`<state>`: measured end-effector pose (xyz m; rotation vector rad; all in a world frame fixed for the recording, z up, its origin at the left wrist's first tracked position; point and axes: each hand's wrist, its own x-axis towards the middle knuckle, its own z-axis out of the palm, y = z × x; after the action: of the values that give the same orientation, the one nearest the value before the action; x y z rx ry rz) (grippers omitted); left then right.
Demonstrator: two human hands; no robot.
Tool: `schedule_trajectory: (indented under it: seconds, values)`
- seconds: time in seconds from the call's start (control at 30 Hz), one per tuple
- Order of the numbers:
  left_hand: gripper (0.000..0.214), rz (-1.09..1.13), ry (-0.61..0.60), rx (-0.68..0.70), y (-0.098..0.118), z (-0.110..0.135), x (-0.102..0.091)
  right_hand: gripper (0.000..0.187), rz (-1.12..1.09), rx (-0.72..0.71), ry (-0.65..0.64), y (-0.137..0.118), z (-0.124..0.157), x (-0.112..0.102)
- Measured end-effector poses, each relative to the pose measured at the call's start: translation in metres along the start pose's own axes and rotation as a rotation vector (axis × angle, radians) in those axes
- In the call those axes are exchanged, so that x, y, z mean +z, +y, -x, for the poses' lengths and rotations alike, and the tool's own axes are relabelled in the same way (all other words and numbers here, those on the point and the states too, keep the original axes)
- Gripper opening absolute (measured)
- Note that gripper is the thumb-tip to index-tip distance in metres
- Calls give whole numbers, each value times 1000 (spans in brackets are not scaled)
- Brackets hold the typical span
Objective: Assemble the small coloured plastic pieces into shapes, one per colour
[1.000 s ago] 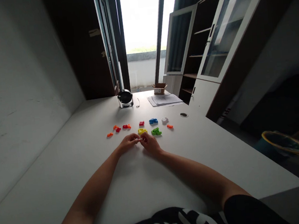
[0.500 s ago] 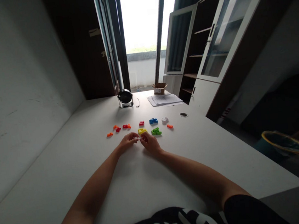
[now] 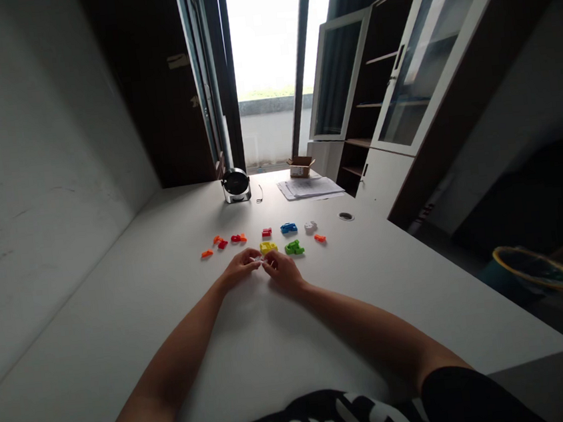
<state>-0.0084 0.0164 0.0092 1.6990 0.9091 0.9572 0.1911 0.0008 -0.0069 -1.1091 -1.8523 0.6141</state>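
My left hand (image 3: 240, 267) and my right hand (image 3: 282, 269) meet over the white table, fingers closed from both sides on a small white plastic piece (image 3: 259, 259). Fingers cover much of it, so its exact shape cannot be made out. Just beyond my fingertips lies a yellow plastic piece (image 3: 268, 246), partly hidden by my right hand. A green piece (image 3: 294, 247) rests to the right of it. Farther back lie a red piece (image 3: 266, 233), a blue piece (image 3: 288, 228) and a white piece (image 3: 310, 226).
Red and orange pieces (image 3: 238, 238) lie to the left, and a single orange piece (image 3: 320, 238) to the right. At the back stand a round black device (image 3: 236, 183) on a stand, papers (image 3: 309, 188) and a small cardboard box (image 3: 301, 166). A cable hole (image 3: 346, 216) pierces the tabletop.
The white piece has turned slightly between my fingers, and a little more of it shows. Both hands stay in nearly the same place; the pieces on the table have not moved.
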Motion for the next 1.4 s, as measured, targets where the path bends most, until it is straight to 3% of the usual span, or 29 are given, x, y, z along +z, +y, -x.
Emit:
schedule_trajectory:
  seconds: [1.4]
  values:
    - [34, 63, -48, 19, -8, -3, 0, 15, 24, -41, -11, -2, 1, -1]
